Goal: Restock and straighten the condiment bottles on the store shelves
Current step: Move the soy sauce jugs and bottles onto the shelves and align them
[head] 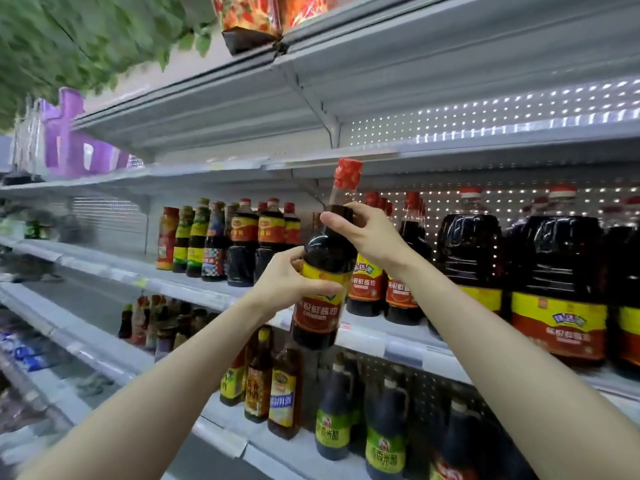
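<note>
We judge the restocking to be partway through, with one bottle in the air and not yet placed. At the far left the middle shelf (194,292) is too blurred for us to tell what stands there. Next comes a row of small mixed bottles (207,240), upright and close together, which looks tidy enough.

Our left grip (294,282) wraps round the body of the dark sauce bottle (329,254) at the top of its label. The bottle hangs in front of the shelf edge, slightly tilted and clear of the shelf. Its red cap (348,173) is on, and dark liquid fills it up to the neck. Our right grip (367,233) curls round its shoulder.

Just behind and to the right stand matching bottles (367,285), probably where this one belongs. It will then need squaring with the label facing out. Further right, large jugs (557,289) hold the same dark liquid.

On the shelf below, amber bottles (284,393) and green-labelled bottles (332,420) stand a little unevenly, so that row may still need straightening.
</note>
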Demonstrator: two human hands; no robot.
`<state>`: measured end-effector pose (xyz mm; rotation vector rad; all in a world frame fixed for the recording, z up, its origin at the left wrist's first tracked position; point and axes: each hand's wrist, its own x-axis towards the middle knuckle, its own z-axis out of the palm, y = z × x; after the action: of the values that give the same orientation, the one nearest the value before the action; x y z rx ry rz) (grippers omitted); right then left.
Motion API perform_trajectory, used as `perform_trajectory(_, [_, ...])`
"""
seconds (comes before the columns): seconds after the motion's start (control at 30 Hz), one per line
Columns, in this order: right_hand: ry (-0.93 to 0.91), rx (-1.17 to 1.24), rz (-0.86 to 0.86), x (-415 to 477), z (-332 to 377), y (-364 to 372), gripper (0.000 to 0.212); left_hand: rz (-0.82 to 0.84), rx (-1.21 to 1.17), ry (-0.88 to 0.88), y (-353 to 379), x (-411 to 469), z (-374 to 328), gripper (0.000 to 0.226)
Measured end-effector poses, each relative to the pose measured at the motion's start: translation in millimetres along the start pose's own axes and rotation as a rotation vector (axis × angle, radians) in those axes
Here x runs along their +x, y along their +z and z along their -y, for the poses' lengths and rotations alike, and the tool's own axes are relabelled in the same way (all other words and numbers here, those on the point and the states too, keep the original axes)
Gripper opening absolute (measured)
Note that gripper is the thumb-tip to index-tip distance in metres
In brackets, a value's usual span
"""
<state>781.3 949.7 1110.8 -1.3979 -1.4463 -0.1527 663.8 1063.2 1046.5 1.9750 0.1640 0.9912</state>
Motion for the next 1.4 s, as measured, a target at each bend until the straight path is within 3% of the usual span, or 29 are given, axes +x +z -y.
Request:
perform_trajectory(0.23, [0.057,-0.090,-0.150,51.4,-24.2,51.6,0.028,0.139,-0.057,0.068,-51.6,70.2,56.9,0.051])
perform_trajectory(0.43, [0.144,-0.205,-0.249,88.7,-52.2,83.0,0.037,0.225,-0.165,0.118,-74.9,122.3,97.1,0.048])
perform_trajectory(0.63, [0.198,-0.294,-0.308,110.2,-78.4,87.3,0.040,0.281,-0.267,0.112,-66.9,163.7,124.5,0.046])
perform_trajectory(0.77, [0.237,-0.354,-0.304,122.4,-94.9,82.2,0.029,0.309,-0.313,0.095,-55.3,183.1,137.7,0.046])
perform_trajectory(0.9, [0.263,-0.390,-0.324,134.8,-113.5,77.7,0.043,0.335,-0.341,0.096,-47.0,204.3,149.1,0.046])
perform_trajectory(1.07, [0.286,-0.426,-0.319,147.9,-132.8,71.8,0.027,0.397,-0.338,0.067,-38.3,225.8,160.0,0.045])
perform_trajectory(1.2, [0.338,-0.490,-0.346,153.6,-142.8,71.1,0.033,0.426,-0.351,0.026,-31.5,235.8,166.3,0.034])
perform_trajectory(1.4, [0.396,-0.514,-0.380,158.9,-151.1,69.3,0.049,0.444,-0.350,-0.015,-25.2,243.2,172.4,0.036])
